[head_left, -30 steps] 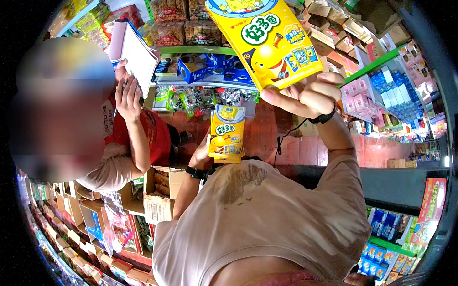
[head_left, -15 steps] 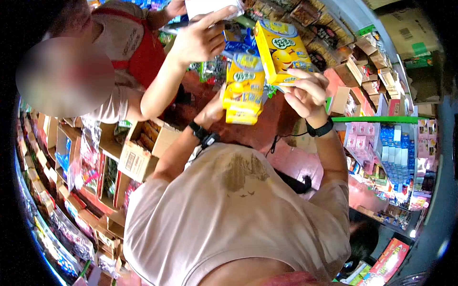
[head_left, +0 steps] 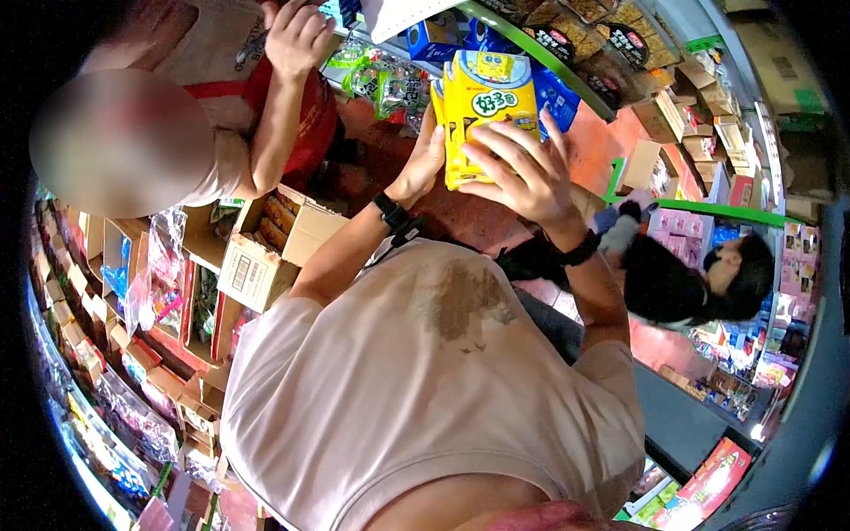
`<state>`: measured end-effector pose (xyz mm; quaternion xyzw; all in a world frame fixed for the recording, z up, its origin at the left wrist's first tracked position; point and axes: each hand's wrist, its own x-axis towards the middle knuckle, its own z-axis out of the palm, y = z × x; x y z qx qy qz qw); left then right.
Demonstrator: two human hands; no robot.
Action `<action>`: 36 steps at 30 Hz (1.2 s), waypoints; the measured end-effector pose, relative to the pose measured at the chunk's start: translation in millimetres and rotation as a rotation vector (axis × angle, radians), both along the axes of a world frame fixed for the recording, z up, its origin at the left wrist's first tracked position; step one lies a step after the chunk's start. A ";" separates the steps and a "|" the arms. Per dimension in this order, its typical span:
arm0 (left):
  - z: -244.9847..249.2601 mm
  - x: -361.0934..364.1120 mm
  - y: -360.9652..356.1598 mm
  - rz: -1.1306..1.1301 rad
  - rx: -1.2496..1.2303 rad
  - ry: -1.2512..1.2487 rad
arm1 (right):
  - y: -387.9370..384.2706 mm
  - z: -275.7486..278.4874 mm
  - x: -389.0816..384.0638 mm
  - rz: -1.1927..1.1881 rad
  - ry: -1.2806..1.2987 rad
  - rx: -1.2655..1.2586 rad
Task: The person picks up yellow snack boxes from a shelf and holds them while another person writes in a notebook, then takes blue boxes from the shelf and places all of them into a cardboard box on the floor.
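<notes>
Both my hands are at a stack of yellow snack boxes with a cartoon figure and green lettering, held upright in front of me. My left hand is closed around the stack's left edge, with some fingers hidden behind it. Across the lower right front lies my right hand, its fingers curved and a little apart against the front box; its thumb is not clearly visible. Behind the stack are blue boxes, close to the shelf edge.
A co-worker's hand is raised at the upper left. Another person in dark clothing is at the right. An open carton holds packets on the left. A green shelf edge runs behind the boxes.
The yellow box in my right hand, previously apart from the stack, is now together with it. The co-worker's arm has drawn back left. A person has come into view at right.
</notes>
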<state>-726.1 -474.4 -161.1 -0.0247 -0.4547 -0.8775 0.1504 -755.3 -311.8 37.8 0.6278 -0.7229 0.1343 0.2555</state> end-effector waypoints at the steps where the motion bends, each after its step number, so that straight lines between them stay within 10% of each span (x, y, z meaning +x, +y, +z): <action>1: 0.2 2.3 -0.7 0.009 -0.027 -0.014 | 6.2 -1.9 -3.8 0.068 -0.096 -0.102; 7: -2.7 30.0 -7.5 0.081 0.069 0.027 | 10.7 -34.9 -5.3 -0.115 -1.649 -0.730; 10: 13.6 62.7 -6.3 0.189 -0.041 -0.089 | 45.0 -95.7 -32.7 0.256 -2.400 -0.337; 15: -19.5 101.2 20.1 0.597 -0.414 -0.305 | 30.6 -106.0 -26.7 -0.156 -2.371 -0.101; 28: 13.6 280.7 214.0 1.241 -0.027 -0.998 | 25.5 -153.3 52.0 0.363 -2.127 0.938; 30: 31.7 302.6 241.5 1.334 0.044 -1.050 | 9.5 -156.7 77.4 0.510 -2.788 1.468; 36: 96.2 384.3 328.3 1.567 0.066 -1.117 | 11.6 -106.5 187.3 0.434 -2.436 1.550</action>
